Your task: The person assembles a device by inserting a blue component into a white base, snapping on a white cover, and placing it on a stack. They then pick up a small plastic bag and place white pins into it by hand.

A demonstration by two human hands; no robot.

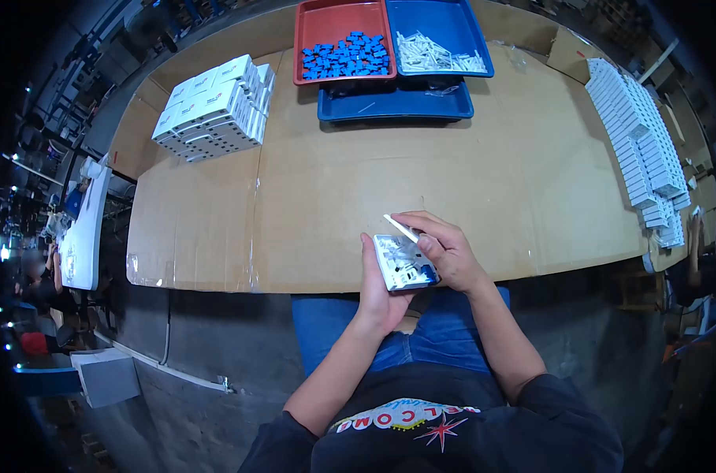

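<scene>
Near the front edge of the table, my left hand (pixel 380 296) holds a small white box (pixel 405 262) from below and the left side. Clear packaging and some white and blue pieces show in the box. My right hand (pixel 452 256) pinches a thin white flat piece (pixel 402 228) at the box's upper right, tilted above it. Whether this piece is joined to the box I cannot tell. The right fingers are also close to the box's right side.
A red tray (pixel 301 47) holds blue pieces beside a blue tray (pixel 484 47) of white pieces. Another blue tray (pixel 397 108) sits in front. White boxes are stacked at left (pixel 216 106) and right (pixel 637 146). People are at both far sides.
</scene>
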